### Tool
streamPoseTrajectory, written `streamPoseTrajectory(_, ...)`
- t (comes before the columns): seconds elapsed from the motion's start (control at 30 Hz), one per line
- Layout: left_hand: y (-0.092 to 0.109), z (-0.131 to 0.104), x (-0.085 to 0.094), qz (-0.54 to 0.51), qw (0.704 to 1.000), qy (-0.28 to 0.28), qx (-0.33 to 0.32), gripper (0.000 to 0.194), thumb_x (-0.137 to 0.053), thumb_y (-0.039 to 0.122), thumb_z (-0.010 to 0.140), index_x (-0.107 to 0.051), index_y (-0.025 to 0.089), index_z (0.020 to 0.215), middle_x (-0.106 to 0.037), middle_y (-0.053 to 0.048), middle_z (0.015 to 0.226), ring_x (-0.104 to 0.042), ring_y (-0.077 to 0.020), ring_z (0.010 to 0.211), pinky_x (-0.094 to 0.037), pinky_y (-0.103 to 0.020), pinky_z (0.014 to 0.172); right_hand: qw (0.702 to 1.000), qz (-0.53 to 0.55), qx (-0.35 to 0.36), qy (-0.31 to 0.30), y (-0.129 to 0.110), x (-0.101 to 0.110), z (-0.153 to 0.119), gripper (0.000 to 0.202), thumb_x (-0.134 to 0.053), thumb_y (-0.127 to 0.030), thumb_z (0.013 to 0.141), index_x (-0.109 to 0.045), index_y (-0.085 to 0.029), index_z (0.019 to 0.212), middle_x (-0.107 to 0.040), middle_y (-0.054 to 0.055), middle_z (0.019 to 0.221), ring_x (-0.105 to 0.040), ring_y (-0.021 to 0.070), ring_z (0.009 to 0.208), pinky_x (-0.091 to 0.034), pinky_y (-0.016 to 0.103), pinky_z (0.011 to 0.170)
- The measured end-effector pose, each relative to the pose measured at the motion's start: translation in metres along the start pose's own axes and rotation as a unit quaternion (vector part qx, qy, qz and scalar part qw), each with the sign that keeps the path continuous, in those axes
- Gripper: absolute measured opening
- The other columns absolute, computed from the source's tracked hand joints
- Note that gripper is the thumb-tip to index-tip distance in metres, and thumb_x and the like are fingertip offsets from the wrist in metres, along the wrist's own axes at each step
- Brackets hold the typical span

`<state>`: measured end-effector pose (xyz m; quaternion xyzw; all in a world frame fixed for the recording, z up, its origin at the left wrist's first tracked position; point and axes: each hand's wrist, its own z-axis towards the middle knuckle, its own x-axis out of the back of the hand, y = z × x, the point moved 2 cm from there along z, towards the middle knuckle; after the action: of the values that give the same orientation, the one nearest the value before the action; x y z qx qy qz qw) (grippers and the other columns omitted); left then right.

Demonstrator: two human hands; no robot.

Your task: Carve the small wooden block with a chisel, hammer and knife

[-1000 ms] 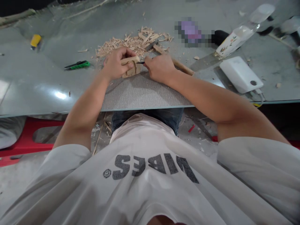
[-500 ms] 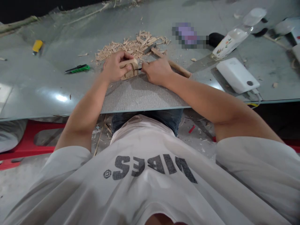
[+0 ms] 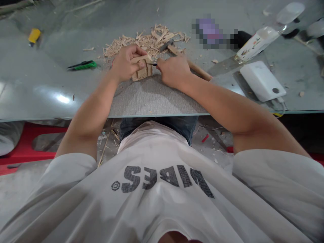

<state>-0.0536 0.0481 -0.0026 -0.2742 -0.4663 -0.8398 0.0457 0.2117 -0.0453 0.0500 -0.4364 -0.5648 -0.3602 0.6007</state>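
A pale wooden block (image 3: pixel 142 73) with carved grooves is gripped in my left hand (image 3: pixel 126 64), its thumb lying across the face and the fingers behind. My right hand (image 3: pixel 175 70) is closed around a small dark tool (image 3: pixel 155 64), whose thin tip meets the block's right side. Most of the tool's handle is hidden in the fist. Beneath the block lies a grey textured mat (image 3: pixel 152 98). Behind both hands is a heap of wood shavings (image 3: pixel 121 45). A hammer (image 3: pixel 199 70) with a wooden handle rests just beyond my right hand.
On the glass-topped table (image 3: pixel 50 76) lie a green cutter (image 3: pixel 83 65) and a yellow object (image 3: pixel 34 36) at the left. At the right are a white power bank (image 3: pixel 262 81) with a cable, a clear bottle (image 3: pixel 258 44) and a blurred purple item (image 3: pixel 209 31).
The view has shifted slightly. The block is tilted differently, showing more of its grooved face, and my right hand sits a little farther from my left hand, the tool still against the block.
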Motion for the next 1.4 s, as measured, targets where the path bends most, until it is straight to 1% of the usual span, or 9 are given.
streamPoseTrajectory(0.23, 0.003, -0.001, 0.006, 0.002, 1.0, -0.01, 0.004, 0.075, -0.112, 0.093, 0.074, -0.089, 0.038, 0.119, -0.094, -0.007, 0.127, -0.088, -0.0348, 0.125, -0.073, -0.065, 0.111, 0.997, -0.049, 0.006, -0.053, 0.004, -0.008, 0.012, 0.062, -0.046, -0.047, 0.122, -0.087, -0.034, 0.167, -0.09, 0.02, 0.163, -0.076, 0.0501, 0.157, -0.057, 0.066, 0.126)
streamPoseTrajectory(0.47, 0.0, 0.001, -0.001, -0.004, 1.0, 0.023, 0.014, 0.078, -0.108, 0.084, 0.072, -0.086, 0.023, 0.117, -0.092, -0.017, 0.121, -0.088, -0.044, 0.121, -0.068, -0.066, 0.107, 1.0, 0.01, -0.004, -0.018, 0.002, -0.002, -0.004, 0.08, -0.02, -0.058, 0.126, -0.071, -0.037, 0.183, -0.085, 0.02, 0.174, -0.072, 0.0506, 0.164, -0.058, 0.067, 0.123)
streamPoseTrajectory(0.7, -0.002, 0.005, -0.002, -0.012, 1.0, -0.009, 0.001, 0.079, -0.104, 0.102, 0.073, -0.092, 0.037, 0.117, -0.094, -0.012, 0.131, -0.086, -0.044, 0.125, -0.07, -0.071, 0.116, 1.0, -0.01, 0.01, -0.008, -0.002, 0.004, -0.002, 0.079, -0.018, -0.054, 0.123, -0.073, -0.043, 0.18, -0.089, 0.02, 0.163, -0.079, 0.054, 0.146, -0.056, 0.071, 0.12)
streamPoseTrajectory(0.8, -0.008, 0.01, 0.0, -0.016, 1.0, -0.014, 0.005, 0.08, -0.105, 0.106, 0.067, -0.091, 0.042, 0.113, -0.094, -0.007, 0.127, -0.086, -0.0425, 0.122, -0.07, -0.074, 0.12, 1.0, -0.018, 0.011, -0.009, -0.002, 0.002, 0.002, 0.077, -0.023, -0.053, 0.125, -0.074, -0.035, 0.179, -0.089, 0.024, 0.161, -0.08, 0.0517, 0.14, -0.056, 0.068, 0.116)
streamPoseTrajectory(0.87, -0.01, 0.011, -0.001, -0.021, 1.0, -0.004, 0.001, 0.086, -0.104, 0.11, 0.065, -0.09, 0.04, 0.112, -0.093, -0.009, 0.126, -0.086, -0.0426, 0.121, -0.07, -0.076, 0.121, 1.0, -0.012, 0.012, -0.01, -0.001, 0.0, 0.004, 0.076, -0.026, -0.054, 0.126, -0.074, -0.03, 0.178, -0.088, 0.027, 0.162, -0.08, 0.0504, 0.141, -0.056, 0.065, 0.115)
streamPoseTrajectory(1.03, -0.015, 0.012, -0.005, -0.027, 1.0, 0.007, 0.003, 0.102, -0.098, 0.121, 0.06, -0.088, 0.033, 0.111, -0.093, -0.014, 0.125, -0.089, -0.0457, 0.125, -0.07, -0.078, 0.12, 1.0, -0.005, -0.003, -0.018, 0.0, -0.002, 0.005, 0.074, -0.026, -0.057, 0.125, -0.074, -0.038, 0.179, -0.089, 0.02, 0.165, -0.077, 0.0518, 0.151, -0.06, 0.065, 0.118)
streamPoseTrajectory(1.2, -0.025, 0.018, -0.004, -0.015, 0.999, 0.006, 0.051, 0.1, -0.099, 0.119, 0.039, -0.084, 0.046, 0.106, -0.095, -0.005, 0.121, -0.088, -0.0437, 0.119, -0.072, -0.083, 0.114, 0.999, -0.011, 0.017, -0.031, -0.001, -0.004, 0.008, 0.066, -0.038, -0.05, 0.126, -0.082, -0.028, 0.17, -0.088, 0.024, 0.166, -0.08, 0.0528, 0.149, -0.062, 0.063, 0.119)
streamPoseTrajectory(1.33, -0.001, 0.011, 0.001, 0.036, 0.995, -0.056, 0.074, 0.081, -0.079, 0.125, 0.062, -0.08, 0.055, 0.102, -0.091, 0.002, 0.101, -0.083, -0.0354, 0.14, -0.072, -0.071, 0.109, 0.999, -0.009, 0.027, -0.023, 0.0, -0.007, 0.011, 0.064, -0.043, -0.044, 0.124, -0.084, -0.028, 0.17, -0.089, 0.025, 0.161, -0.082, 0.0527, 0.143, -0.062, 0.063, 0.113)
streamPoseTrajectory(1.4, 0.018, 0.005, 0.004, 0.061, 0.99, -0.08, 0.101, 0.078, -0.073, 0.128, 0.064, -0.074, 0.055, 0.092, -0.084, 0.001, 0.085, -0.079, -0.0311, 0.149, -0.071, -0.065, 0.108, 0.999, -0.015, 0.034, -0.026, 0.002, -0.009, 0.012, 0.06, -0.047, -0.044, 0.123, -0.089, -0.032, 0.165, -0.092, 0.023, 0.155, -0.082, 0.0523, 0.143, -0.061, 0.064, 0.114)
